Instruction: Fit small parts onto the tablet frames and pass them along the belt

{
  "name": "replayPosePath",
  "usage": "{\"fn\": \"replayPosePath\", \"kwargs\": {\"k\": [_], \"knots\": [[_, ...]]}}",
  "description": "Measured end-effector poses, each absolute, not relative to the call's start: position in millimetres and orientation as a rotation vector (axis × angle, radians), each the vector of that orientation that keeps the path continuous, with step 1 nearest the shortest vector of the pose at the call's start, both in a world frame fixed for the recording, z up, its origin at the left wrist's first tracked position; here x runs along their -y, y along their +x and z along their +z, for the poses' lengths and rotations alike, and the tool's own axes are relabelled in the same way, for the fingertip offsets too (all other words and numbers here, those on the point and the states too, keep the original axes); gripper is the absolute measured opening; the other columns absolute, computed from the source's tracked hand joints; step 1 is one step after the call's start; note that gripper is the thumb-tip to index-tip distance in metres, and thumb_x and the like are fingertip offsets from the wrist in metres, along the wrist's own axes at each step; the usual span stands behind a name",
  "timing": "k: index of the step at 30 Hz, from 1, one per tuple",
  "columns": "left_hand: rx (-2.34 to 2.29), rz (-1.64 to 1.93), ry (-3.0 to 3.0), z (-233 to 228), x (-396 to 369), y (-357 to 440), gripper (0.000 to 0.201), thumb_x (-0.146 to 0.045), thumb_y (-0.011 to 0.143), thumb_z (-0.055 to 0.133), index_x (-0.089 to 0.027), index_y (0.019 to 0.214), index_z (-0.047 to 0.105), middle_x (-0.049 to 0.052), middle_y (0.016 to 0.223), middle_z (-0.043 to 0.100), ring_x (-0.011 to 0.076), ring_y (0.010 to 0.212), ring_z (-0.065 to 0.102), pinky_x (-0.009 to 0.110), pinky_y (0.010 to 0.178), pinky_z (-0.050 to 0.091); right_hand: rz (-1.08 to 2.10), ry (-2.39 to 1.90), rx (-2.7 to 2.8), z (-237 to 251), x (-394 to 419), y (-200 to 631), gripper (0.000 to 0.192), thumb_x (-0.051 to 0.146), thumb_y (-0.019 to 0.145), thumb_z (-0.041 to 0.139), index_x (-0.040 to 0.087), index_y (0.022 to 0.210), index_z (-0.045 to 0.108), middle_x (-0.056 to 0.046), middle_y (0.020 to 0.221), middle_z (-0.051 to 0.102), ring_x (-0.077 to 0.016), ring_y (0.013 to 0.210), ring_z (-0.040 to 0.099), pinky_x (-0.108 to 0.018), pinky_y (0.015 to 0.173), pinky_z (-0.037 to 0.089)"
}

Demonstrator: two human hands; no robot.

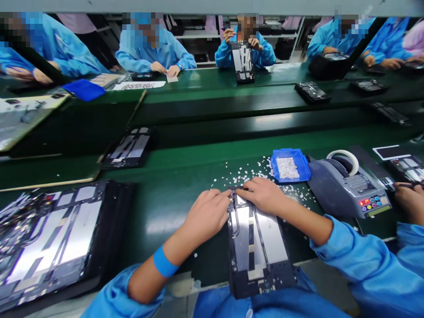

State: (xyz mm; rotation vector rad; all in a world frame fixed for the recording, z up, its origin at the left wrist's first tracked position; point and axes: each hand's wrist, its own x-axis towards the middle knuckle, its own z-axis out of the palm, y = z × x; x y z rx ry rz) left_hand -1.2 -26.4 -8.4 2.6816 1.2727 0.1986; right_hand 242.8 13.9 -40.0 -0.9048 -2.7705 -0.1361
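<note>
A black tablet frame with silver metal panels (256,247) lies lengthwise on the green bench in front of me, its near end over the bench edge. My left hand (207,212) rests curled at the frame's far left corner, fingertips pinched at the top edge. My right hand (263,194) lies over the far right corner, fingers pressing the same top edge. The two hands almost touch. Whatever small part sits between the fingertips is too small to make out.
Small white scraps (245,174) litter the bench beyond my hands. A blue tray of white pieces (289,164) and a grey tape dispenser (347,185) stand to the right, another person's hand (409,201) past them. A stack of frames (56,240) lies left. Several blue-coated people sit across.
</note>
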Motion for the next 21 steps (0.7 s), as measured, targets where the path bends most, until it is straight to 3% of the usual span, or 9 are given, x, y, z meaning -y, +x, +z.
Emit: {"fn": "replayPosePath", "kwargs": {"k": [9,21], "knots": [[-1.252,0.170,2.680,0,25,1,0.018,-0.014,0.092,0.054,-0.018,0.097,0.070,0.014,0.133,0.070,0.0341,0.109,0.061,0.050,0.093,0.046,-0.167,-0.813,2.834,-35,-17,244,0.034,0.018,0.105,0.047,0.016,0.135,0.061,-0.009,0.098,0.067,-0.0214,0.084,0.050,-0.034,0.068,0.033],[-1.258,0.101,2.753,2,32,12,0.021,-0.013,0.094,0.051,-0.016,0.100,0.070,0.020,0.134,0.068,0.0356,0.110,0.063,0.050,0.090,0.046,-0.105,-0.840,2.890,-32,-19,244,0.032,0.017,0.104,0.046,0.019,0.131,0.063,-0.010,0.101,0.065,-0.0221,0.087,0.049,-0.033,0.069,0.031]]}}
